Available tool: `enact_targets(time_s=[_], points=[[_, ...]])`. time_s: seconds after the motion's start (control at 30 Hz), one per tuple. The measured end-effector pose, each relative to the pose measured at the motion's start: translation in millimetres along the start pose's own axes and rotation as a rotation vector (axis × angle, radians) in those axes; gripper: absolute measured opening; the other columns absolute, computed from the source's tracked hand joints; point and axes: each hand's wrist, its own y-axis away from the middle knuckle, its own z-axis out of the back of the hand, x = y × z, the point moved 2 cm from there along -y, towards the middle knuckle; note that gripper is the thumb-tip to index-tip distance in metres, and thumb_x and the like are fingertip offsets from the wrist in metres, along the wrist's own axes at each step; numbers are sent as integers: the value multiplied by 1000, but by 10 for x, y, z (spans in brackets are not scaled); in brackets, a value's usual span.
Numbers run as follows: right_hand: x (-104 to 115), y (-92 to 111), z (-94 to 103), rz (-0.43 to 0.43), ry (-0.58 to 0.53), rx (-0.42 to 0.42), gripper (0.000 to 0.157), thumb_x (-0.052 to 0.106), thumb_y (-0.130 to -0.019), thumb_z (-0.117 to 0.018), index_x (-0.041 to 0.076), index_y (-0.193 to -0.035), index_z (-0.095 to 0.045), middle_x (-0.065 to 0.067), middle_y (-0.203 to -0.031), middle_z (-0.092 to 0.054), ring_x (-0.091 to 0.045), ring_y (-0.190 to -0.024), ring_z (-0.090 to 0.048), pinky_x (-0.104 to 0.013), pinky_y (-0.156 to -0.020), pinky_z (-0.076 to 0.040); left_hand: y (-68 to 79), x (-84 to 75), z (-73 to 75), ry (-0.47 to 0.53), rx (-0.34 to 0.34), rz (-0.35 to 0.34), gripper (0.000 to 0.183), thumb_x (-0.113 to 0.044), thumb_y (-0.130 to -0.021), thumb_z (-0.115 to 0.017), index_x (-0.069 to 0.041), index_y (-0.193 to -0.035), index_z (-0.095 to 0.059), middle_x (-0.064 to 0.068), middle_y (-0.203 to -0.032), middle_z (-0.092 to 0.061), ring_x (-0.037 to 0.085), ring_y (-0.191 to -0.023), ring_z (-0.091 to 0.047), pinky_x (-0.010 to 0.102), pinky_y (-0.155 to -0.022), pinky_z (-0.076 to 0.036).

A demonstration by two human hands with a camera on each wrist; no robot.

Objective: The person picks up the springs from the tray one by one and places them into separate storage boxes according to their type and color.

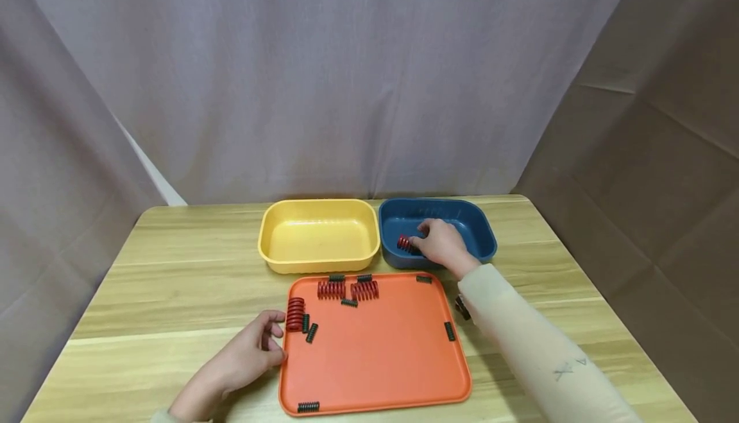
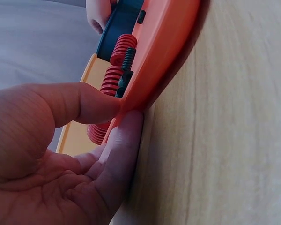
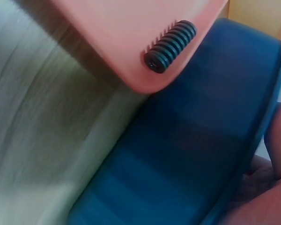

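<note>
At the left side of the orange tray (image 1: 381, 359), my left hand (image 1: 248, 352) pinches the rim between thumb and fingers, as the left wrist view shows. Just inside that rim lies a large red spring (image 1: 295, 314) with two small black springs (image 1: 312, 333) next to it. My right hand (image 1: 443, 242) reaches into the blue bin (image 1: 485, 233), thumb and index finger spread apart. A red spring (image 1: 403, 242) is in the bin, right at the thumb tip. In the right wrist view the bin wall hides most of the fingers.
Left of the blue bin stands a yellow bin (image 1: 317, 267). Along the tray's far edge lie two red springs (image 1: 331, 290) and several black ones; another black spring (image 1: 308, 406) sits at the near left corner, and one (image 1: 450, 331) at the right edge. A grey curtain (image 1: 346, 89) hangs behind.
</note>
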Motion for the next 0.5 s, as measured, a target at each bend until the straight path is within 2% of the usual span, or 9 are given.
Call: enact_targets(time_s=[0.13,0.27,0.5], points=[[10,77,62,45,-30,-4,49,37,-88,-68,5,-124,-62,-15,-122,-62,-38,-115,-52,-52,-98,-39,-1,1,-6,6,0,5,59,7,-73,-67,2,-128,-44,15,-103,-44,23,-81,-50,28,-61,-48],[41,249,196,121,-54,-11,53,38,-87,-69,7,-129,-59,-14,-130,-57,-39,-124,-44,-55,-104,-31,2,15,-15,16,6,4,60,7,-73,-67,3,-128,-43,15,-103,-44,23,-81,-51,28,-61,-48],[92,631,423,251,-121,21,65,52,-81,-71,18,-135,-54,-4,-133,-54,-26,-120,-50,-48,-95,-43,0,9,10,24,7,-3,61,6,-73,-67,3,-128,-43,14,-102,-44,23,-81,-51,28,-60,-48]])
